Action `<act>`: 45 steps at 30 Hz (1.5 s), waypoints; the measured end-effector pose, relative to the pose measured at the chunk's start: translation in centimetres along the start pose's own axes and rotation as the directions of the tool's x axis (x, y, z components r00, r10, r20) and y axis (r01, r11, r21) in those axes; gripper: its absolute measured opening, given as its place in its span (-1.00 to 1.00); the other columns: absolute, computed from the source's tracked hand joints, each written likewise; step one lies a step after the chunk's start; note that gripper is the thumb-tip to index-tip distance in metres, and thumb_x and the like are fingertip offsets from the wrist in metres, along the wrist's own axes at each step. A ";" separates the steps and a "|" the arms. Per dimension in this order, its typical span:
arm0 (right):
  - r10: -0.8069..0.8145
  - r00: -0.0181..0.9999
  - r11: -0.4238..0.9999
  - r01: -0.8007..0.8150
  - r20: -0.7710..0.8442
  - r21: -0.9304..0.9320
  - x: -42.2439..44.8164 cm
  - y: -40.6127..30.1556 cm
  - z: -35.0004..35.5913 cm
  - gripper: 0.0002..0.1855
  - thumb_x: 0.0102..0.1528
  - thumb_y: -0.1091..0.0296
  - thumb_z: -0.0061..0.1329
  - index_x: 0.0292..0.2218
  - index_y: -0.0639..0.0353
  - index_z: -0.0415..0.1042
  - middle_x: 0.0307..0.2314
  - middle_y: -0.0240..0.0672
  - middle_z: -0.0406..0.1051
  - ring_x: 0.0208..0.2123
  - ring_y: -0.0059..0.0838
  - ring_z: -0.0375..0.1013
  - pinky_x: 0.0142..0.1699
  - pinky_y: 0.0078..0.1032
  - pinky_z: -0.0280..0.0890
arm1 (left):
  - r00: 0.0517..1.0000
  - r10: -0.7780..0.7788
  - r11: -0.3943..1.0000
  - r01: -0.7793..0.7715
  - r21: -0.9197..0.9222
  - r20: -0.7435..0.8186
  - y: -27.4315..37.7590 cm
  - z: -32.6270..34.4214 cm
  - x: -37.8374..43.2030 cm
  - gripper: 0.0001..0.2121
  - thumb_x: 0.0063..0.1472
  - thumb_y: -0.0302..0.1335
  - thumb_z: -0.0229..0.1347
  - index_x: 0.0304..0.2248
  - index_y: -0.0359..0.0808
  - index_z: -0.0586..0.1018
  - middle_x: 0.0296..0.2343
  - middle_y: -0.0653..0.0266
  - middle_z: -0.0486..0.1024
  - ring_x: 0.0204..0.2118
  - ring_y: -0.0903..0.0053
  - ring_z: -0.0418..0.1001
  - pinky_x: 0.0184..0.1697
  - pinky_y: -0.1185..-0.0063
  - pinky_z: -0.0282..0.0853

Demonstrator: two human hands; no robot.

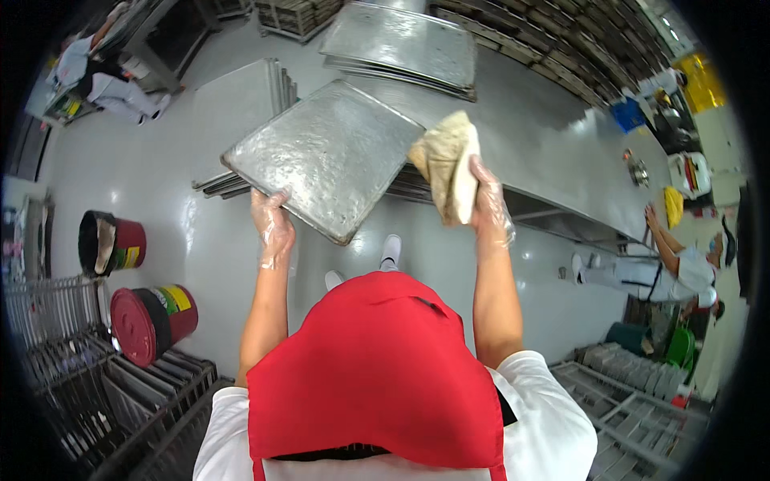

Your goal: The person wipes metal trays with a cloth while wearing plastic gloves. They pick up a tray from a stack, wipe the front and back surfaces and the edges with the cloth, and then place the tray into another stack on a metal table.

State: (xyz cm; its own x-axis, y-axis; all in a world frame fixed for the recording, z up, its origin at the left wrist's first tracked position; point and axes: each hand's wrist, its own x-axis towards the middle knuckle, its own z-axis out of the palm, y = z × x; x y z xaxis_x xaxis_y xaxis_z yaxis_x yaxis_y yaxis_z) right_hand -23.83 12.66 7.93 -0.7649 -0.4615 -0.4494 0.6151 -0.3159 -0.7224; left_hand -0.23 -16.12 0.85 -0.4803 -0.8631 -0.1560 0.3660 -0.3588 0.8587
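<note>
My left hand (274, 223), in a clear plastic glove, grips the near left edge of a metal baking tray (328, 159), thumb on top. The tray is held at a slant in front of me, its surface shiny and marked with small spots. In my right hand (488, 204), gloved the same way, is a folded, stained beige cloth (448, 165). The cloth is by the tray's right corner; whether they touch I cannot tell. Behind the held tray, a stack of baking trays (234, 99) is partly hidden. Another stack of trays (400, 45) lies on the steel table (541, 144).
Two red buckets with black bands, one open (129, 243) and one lidded (153, 324), are on the floor at left. Wire racks (162, 391) fill the lower left. A person (662, 270) stands at the table's right end, another (102, 78) at the far left. A grey rack (625, 415) is lower right.
</note>
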 end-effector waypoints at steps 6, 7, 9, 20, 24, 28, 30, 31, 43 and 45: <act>0.020 0.595 0.498 0.691 0.804 -0.524 -0.1 2.4 18.5 -0.33 0.13 0.00 0.04 0.21 0.07 0.33 -0.14 -0.10 0.53 -0.22 -0.29 0.56 -0.06 -0.38 0.44 | 0.950 -0.057 0.983 -0.001 -0.185 -0.306 6.8 9.5 -1.6 -0.34 0.38 0.06 -0.12 0.25 -0.27 0.23 0.16 0.15 0.28 0.21 0.26 0.23 0.31 0.34 0.11; 0.059 0.415 0.128 0.899 0.908 -0.420 1.6 6.9 19.2 -0.37 0.17 0.01 -0.02 0.21 0.05 0.33 -0.05 0.01 0.48 -0.10 -0.09 0.53 0.03 -0.20 0.37 | 0.973 0.027 0.995 -0.047 -0.085 -0.231 5.7 9.3 -1.4 -0.18 0.30 0.26 -0.21 0.28 -0.24 0.19 0.23 0.17 0.19 0.27 0.24 0.13 0.35 0.32 0.03; -0.251 0.398 0.053 0.916 0.882 -0.398 -1.1 10.2 21.4 -0.52 0.18 0.15 -0.10 0.10 0.07 0.42 -0.02 0.03 0.43 -0.01 0.09 0.41 0.11 -0.01 0.22 | 0.977 -0.098 0.912 0.012 -0.409 -0.190 7.6 9.2 -2.6 -0.29 0.33 0.09 -0.07 0.30 -0.18 0.17 0.19 0.16 0.26 0.19 0.22 0.26 0.28 0.29 0.15; -0.186 0.807 -0.303 0.495 0.560 -0.814 26.0 8.6 2.9 -0.43 0.16 0.37 -0.21 0.19 -0.28 0.30 0.13 -0.15 0.31 0.06 -0.06 0.36 0.19 -0.21 0.27 | 0.905 -0.102 0.986 0.146 0.076 -0.414 4.2 -0.1 -2.6 -0.24 0.14 -0.57 0.12 0.31 -0.12 0.13 -0.03 0.12 0.43 -0.02 0.26 0.45 0.05 0.31 0.41; -0.155 0.442 0.344 0.863 0.884 -0.371 14.8 9.7 9.0 -0.44 0.20 0.33 -0.22 0.22 0.18 0.26 0.14 -0.11 0.31 0.20 -0.04 0.23 0.35 -0.16 0.03 | 0.859 -0.206 0.970 0.243 0.019 -0.469 1.8 0.6 -2.6 -0.21 0.21 -0.36 0.18 0.36 -0.15 0.04 0.09 0.12 0.37 0.12 0.31 0.35 0.20 0.37 0.25; -0.080 0.224 0.184 0.961 0.971 -0.206 2.7 15.4 18.2 -0.50 0.09 0.41 -0.04 0.08 0.09 0.44 0.16 -0.14 0.26 0.13 -0.07 0.31 0.17 -0.10 0.28 | 0.820 -0.143 0.989 0.092 -0.119 -0.555 1.4 5.3 -4.4 -0.21 0.23 -0.23 0.17 0.34 -0.22 0.07 0.19 0.15 0.28 0.27 0.32 0.15 0.33 0.37 0.05; -0.316 0.147 0.200 0.976 0.938 -0.085 6.1 17.4 23.2 -0.49 0.07 0.36 -0.03 0.08 -0.04 0.44 0.14 -0.09 0.28 0.06 -0.03 0.35 0.12 -0.06 0.31 | 0.879 -0.100 0.995 0.083 -0.057 -0.466 1.3 4.4 -6.2 -0.25 0.18 -0.39 0.20 0.32 -0.25 0.14 0.15 0.13 0.32 0.22 0.30 0.25 0.29 0.37 0.15; -0.384 0.153 0.149 0.984 0.910 -0.102 8.4 17.9 25.1 -0.55 0.08 0.34 -0.03 0.03 -0.04 0.49 0.11 -0.06 0.31 0.04 -0.06 0.37 0.09 -0.08 0.33 | 0.907 -0.126 0.992 0.122 -0.036 -0.402 2.3 4.8 -6.7 -0.24 0.14 -0.47 0.20 0.30 -0.26 0.16 0.12 0.12 0.34 0.17 0.30 0.31 0.26 0.38 0.22; -0.324 0.519 -0.536 0.589 0.791 -0.606 29.9 16.7 7.1 -0.61 0.19 0.22 -0.05 0.00 0.18 0.45 -0.16 -0.13 0.47 -0.19 -0.16 0.49 -0.07 -0.30 0.42 | 0.867 -0.216 0.958 0.277 0.074 -0.449 2.2 1.8 -4.3 -0.42 0.14 -0.66 0.13 0.19 -0.27 0.37 -0.05 0.19 0.51 -0.09 0.38 0.51 0.00 0.47 0.44; 0.057 0.587 -0.435 0.743 0.808 -0.509 17.1 21.5 8.9 -0.65 0.22 0.24 -0.07 0.00 0.14 0.45 -0.19 -0.26 0.47 -0.22 -0.27 0.48 -0.10 -0.32 0.43 | 0.842 -0.241 0.946 0.314 0.075 -0.482 1.9 1.2 -4.1 -0.41 0.15 -0.66 0.10 0.20 -0.27 0.35 -0.06 0.17 0.51 -0.08 0.36 0.52 0.01 0.46 0.45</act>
State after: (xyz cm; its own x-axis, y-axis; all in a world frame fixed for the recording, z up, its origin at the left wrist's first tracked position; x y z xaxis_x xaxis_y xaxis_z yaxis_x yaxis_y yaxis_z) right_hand -21.95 -9.44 -10.60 -0.2590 -0.9584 0.1196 -0.9331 0.2163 -0.2872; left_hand 1.48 -12.84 3.72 -0.1083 -0.8116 -0.5741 0.1360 -0.5842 0.8001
